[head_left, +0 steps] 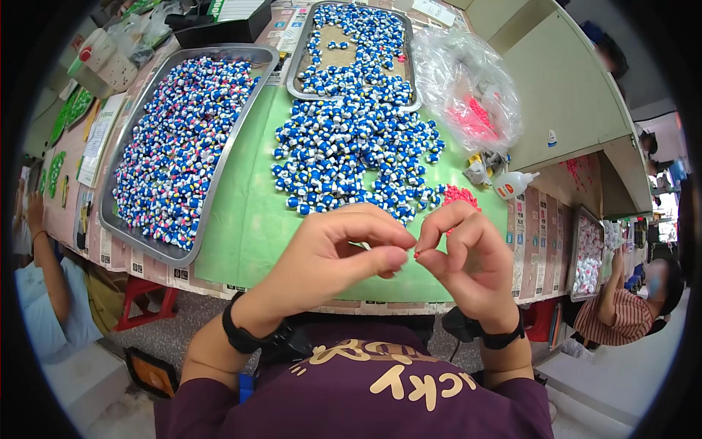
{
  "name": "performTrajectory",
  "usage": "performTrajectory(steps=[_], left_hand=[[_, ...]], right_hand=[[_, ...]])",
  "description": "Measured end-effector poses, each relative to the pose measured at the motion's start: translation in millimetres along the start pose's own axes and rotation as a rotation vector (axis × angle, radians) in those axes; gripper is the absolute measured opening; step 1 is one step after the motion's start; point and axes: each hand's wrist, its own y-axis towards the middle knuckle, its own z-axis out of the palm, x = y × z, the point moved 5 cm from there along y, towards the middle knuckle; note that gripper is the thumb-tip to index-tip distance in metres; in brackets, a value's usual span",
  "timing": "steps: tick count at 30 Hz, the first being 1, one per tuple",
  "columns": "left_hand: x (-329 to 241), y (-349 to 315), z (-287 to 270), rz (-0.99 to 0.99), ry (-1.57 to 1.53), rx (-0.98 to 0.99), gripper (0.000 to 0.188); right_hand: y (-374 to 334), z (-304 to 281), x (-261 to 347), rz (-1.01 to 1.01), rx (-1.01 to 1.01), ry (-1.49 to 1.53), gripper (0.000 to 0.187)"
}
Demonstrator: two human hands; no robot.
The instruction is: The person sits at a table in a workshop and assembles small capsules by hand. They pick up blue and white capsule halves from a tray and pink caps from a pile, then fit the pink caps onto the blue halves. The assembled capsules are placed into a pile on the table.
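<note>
Above the green mat's front part, my two hands meet almost fingertip to fingertip. My right hand [468,260] pinches a tiny pink-red piece [417,254] between thumb and forefinger. The fingers of my left hand [336,249] are curled in, thumb toward forefinger; whatever they hold, if anything, is hidden behind them. Just beyond lies a heap of small blue-and-white figure-like pieces [344,146], some with yellow bits. A small pile of pink pieces [461,196] sits behind my right hand.
Metal trays of blue-and-white pieces stand at left [212,197] and far middle [292,77]. Right of the heap are a clear plastic bag [453,66] with pink pieces, a white squeeze bottle [512,184] and a pale cabinet [563,88]. Co-workers sit at both sides.
</note>
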Motion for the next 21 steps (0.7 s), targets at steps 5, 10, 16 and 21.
performTrajectory(steps=[5,10,16,21], left_hand=[[3,1,8,-0.069,-0.079,0.058,0.008],[5,-2,11,-0.118,0.010,0.142,0.007],[13,-6,-2,-0.228,-0.016,0.025,0.016],[9,-20,-39,-0.102,0.192,-0.198,0.036]], right_hand=[[-3,-1,4,-0.070,0.040,-0.094,0.023],[2,-6,11,-0.048,0.256,-0.106,0.021],[10,-4,5,-0.056,0.309,-0.225,0.024],[14,-3,-28,0.004,0.305,-0.552,0.021]])
